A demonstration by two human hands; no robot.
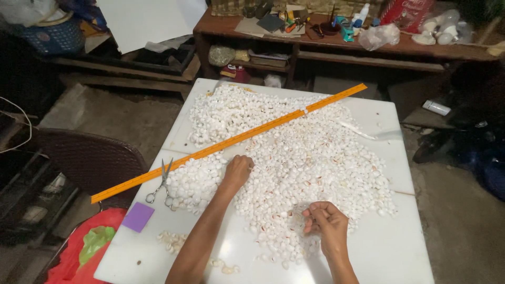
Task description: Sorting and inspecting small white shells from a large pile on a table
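Note:
A wide heap of small white shells (294,152) covers most of a white table (389,247). My left hand (238,171) reaches into the heap near its left side, fingers curled down among the shells. Closer to me, at the heap's near edge, my right hand (326,221) is raised a little with fingertips pinched together; a small shell seems to sit between them. A long orange ruler (231,139) lies diagonally across the heap, from the near left to the far right.
Scissors (162,185) and a purple square pad (138,216) lie at the table's left edge, with a small separate cluster of shells (172,240) nearby. A dark wicker chair (89,158) and a red bag (87,247) stand left. A cluttered wooden shelf (336,47) runs behind.

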